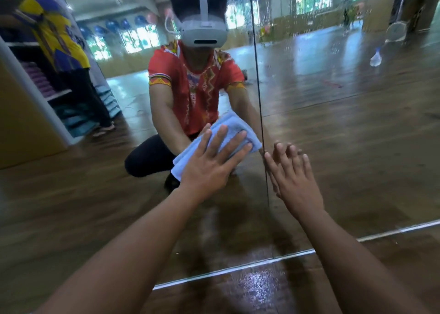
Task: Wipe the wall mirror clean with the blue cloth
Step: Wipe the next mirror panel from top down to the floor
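Observation:
The wall mirror (333, 128) fills most of the head view, split by a dark vertical seam (258, 87). A folded blue cloth (234, 128) lies flat against the glass just left of the seam. My left hand (212, 163) presses the cloth onto the mirror with straight, spread fingers. My right hand (292, 178) rests flat on the glass just right of the seam, fingers straight, holding nothing. Water droplets speckle the upper right panel. My own reflection crouches in the left panel.
The mirror's bottom edge (285, 256) meets a wet wooden floor (257, 287). Reflected in the glass are a spray bottle (376, 58) on the floor, a shelf unit (38, 94) at left and a second person (59, 47) standing beside it.

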`<state>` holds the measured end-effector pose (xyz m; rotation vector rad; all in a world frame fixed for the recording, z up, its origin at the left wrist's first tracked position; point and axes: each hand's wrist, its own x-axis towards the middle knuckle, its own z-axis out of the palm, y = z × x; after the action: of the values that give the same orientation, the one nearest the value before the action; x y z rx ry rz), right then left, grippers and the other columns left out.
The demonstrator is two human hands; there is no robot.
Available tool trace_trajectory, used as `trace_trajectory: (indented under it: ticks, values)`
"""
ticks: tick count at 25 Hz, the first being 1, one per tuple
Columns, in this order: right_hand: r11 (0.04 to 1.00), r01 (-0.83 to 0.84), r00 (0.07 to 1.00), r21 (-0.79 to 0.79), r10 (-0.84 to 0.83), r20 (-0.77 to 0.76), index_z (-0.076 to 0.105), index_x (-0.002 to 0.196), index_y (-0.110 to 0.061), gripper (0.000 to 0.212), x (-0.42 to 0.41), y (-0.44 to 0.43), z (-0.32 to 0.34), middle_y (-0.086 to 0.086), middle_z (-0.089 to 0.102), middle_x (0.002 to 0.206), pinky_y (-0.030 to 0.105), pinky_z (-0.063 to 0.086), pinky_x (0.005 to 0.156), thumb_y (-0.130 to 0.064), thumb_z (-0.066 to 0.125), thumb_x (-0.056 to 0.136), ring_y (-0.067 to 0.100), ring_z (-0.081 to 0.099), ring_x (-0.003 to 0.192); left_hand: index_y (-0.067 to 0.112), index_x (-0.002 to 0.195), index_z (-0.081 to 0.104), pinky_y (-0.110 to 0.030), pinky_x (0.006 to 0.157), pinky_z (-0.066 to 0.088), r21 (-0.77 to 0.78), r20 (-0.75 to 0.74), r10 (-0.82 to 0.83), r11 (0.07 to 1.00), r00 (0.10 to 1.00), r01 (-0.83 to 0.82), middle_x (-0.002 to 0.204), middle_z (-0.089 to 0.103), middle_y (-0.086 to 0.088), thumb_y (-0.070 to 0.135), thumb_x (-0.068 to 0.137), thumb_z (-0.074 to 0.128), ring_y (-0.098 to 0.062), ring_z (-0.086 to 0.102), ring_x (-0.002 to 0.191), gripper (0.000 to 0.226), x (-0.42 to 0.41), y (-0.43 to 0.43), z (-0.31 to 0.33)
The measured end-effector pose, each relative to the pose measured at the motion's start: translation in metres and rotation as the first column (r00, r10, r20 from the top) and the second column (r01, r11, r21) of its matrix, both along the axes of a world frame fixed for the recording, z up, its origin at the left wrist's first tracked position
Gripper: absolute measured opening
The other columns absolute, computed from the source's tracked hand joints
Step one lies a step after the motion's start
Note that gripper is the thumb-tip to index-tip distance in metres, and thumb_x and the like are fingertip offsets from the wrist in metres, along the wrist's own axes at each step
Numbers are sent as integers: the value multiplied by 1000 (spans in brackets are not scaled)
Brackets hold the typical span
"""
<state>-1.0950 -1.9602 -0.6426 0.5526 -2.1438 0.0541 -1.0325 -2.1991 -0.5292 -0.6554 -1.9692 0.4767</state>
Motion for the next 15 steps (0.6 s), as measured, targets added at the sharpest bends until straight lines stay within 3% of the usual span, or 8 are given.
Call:
trace_trajectory:
  ticks: [4,7,9,11,13,15]
  values:
    - [998,-64,996,0,64,-64,-1,164,-22,116,-14,1,-6,12,-9,170,61,19,121,-13,78,79,40,-3,156,22,151,45,-56,121,20,-21,24,14,1000,1000,-13,160,30,-3,8,95,57,-35,15,150,59,1,2,-63]
    - [995,-95,995,20,95,-34,-5,164,-23,118,-16,5,-5,12,-16,169,62,18,121,-13,78,80,39,-8,155,22,153,38,-54,123,13,-30,104,39,999,994,-36,162,27,-2,4,100,36,-34,6,153,56,4,9,-105]
    - [997,-71,997,29,71,-25,-6,163,-23,121,-16,5,-6,12,-19,169,60,16,122,-14,80,79,38,-11,155,22,152,40,-53,124,7,-148,176,45,989,983,-18,161,32,-1,7,99,36,-34,15,151,55,5,10,-135]
    - [998,-44,999,43,45,-15,-8,163,-23,128,-15,4,-6,11,-21,168,59,14,122,-17,84,74,38,-14,155,22,150,45,-53,124,-4,-379,268,75,925,961,34,160,36,1,18,95,52,-34,18,150,56,6,3,-164]
    - [998,-30,1000,60,31,-7,-11,162,-23,132,-14,4,-5,12,-24,167,58,14,122,-20,85,72,38,-14,155,25,150,46,-54,122,-13,-555,342,156,829,927,65,161,35,2,30,88,72,-32,9,153,68,7,-4,-177]
    - [997,-6,1000,72,6,-11,-14,162,-23,134,-14,3,-4,12,-26,166,57,13,123,-21,86,72,39,-14,154,27,146,51,-57,122,-12,-569,350,162,819,923,72,157,42,3,31,82,80,-31,15,153,70,9,-6,-170]
